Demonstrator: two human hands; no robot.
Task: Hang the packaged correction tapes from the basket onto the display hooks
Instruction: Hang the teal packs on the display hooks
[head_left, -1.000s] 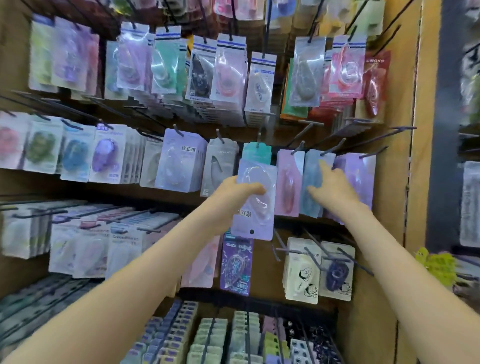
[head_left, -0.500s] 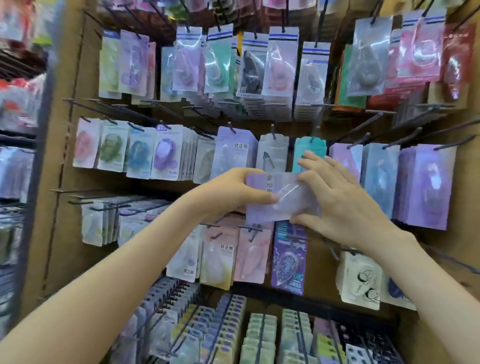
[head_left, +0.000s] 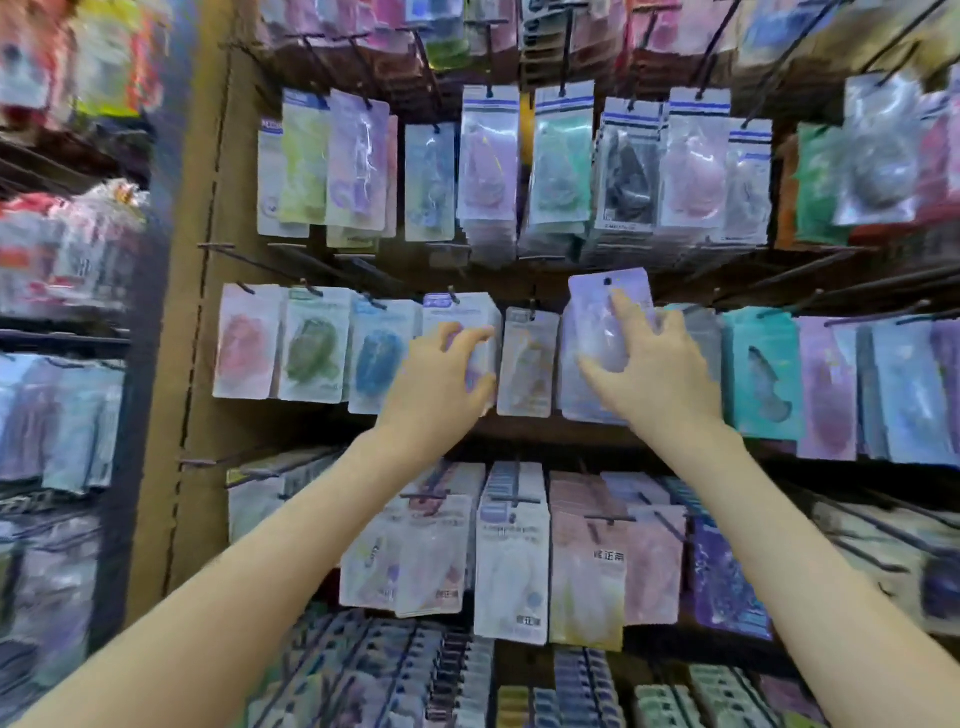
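Observation:
My right hand (head_left: 657, 371) grips a lilac packaged correction tape (head_left: 605, 306), held upright in front of the middle row with its hang hole at the top. It stands over a stack of similar lilac packs (head_left: 574, 395) on a hook. My left hand (head_left: 441, 382) reaches with curled fingers to a thick stack of pale purple packs (head_left: 465, 314) just left of it; whether it holds that stack I cannot tell. The basket is out of view.
Rows of packaged correction tapes fill the brown pegboard wall (head_left: 192, 312) above, beside and below my hands. Bare black hooks (head_left: 244, 257) stick out at the upper left of the middle row and at the right (head_left: 883, 283). Another product rack (head_left: 57, 260) stands at the left.
The lilac pack has passed from both hands, held sideways, to my right hand alone, upright and higher. My left hand has let go and moved left to the neighbouring stack. The view shifted left.

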